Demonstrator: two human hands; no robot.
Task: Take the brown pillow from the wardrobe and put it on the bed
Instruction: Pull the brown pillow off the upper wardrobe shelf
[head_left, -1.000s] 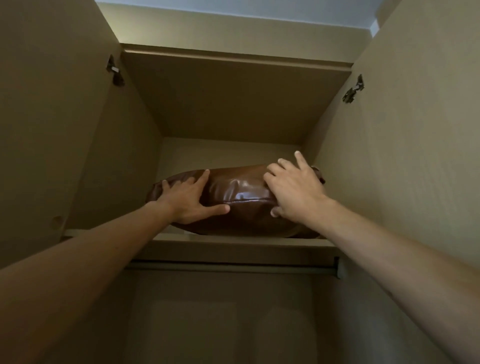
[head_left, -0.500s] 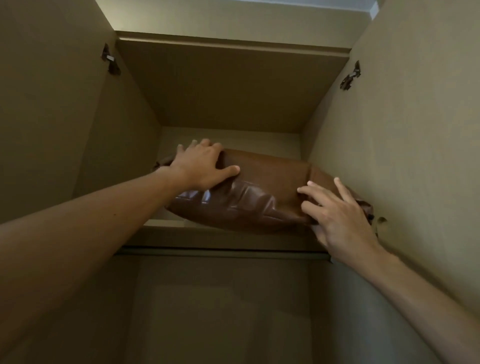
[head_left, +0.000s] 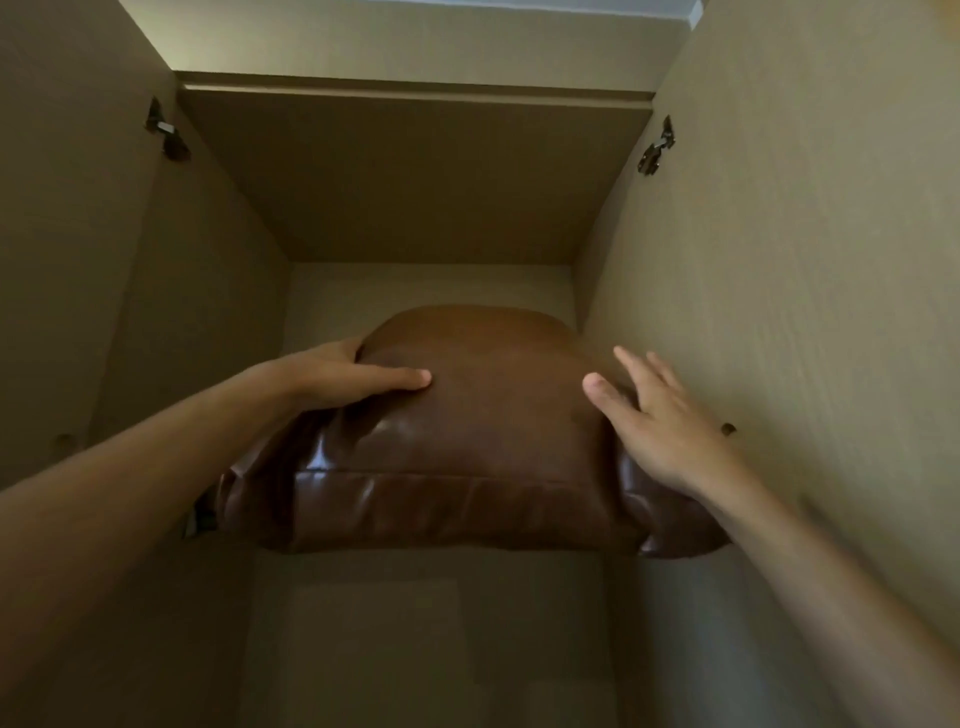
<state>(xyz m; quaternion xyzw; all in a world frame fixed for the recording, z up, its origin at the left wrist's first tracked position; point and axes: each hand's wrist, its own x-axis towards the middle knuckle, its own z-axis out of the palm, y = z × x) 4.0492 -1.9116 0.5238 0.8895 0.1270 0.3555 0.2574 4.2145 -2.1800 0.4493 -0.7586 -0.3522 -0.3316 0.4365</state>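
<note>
Between your hands sits the glossy, creased brown leather-look pillow (head_left: 467, 447), inside the beige wardrobe (head_left: 779, 312). Your left hand (head_left: 343, 379) clasps its upper left edge, fingers hidden behind; your right hand (head_left: 654, 421) lies open-fingered against its right side, seemingly pressing.

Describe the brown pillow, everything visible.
The brown, glossy, leather-look pillow is plump and roughly square, with a seam running along its creased, shiny front edge. It is tilted, its front edge hanging out past the upper compartment of the beige wooden wardrobe. The left hand clamps its left side, thumb on top; the right hand lies flat against its right side, fingers spread.
</note>
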